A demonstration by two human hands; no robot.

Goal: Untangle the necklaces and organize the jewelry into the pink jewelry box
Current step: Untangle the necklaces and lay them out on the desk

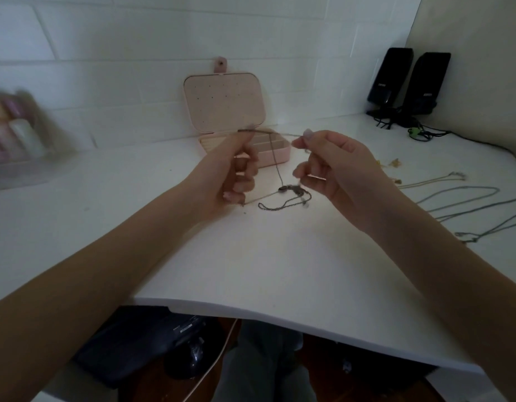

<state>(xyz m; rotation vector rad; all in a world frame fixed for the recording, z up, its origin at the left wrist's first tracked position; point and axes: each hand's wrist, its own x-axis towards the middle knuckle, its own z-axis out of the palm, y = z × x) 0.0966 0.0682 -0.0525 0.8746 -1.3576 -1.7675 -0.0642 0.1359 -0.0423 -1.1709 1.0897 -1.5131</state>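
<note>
Hands raised above the tabletop [280, 256]: left hand [236, 172] and right hand [335, 166] each pinch one necklace [275, 158], stretched taut; its pendant knot trails below, before the open pink jewelry box [275, 155]. Pulling harder could tighten the tangle or snap the chain.

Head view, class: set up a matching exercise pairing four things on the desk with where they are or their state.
Things:
1. pink jewelry box
2. dark chain
3. black speakers
4. loose necklaces

Places or states:
A. far right corner
B. lid open, against the wall
C. stretched between both hands
D. lying on the desk, right side

Pairs: 1-B, 2-C, 3-A, 4-D
</note>
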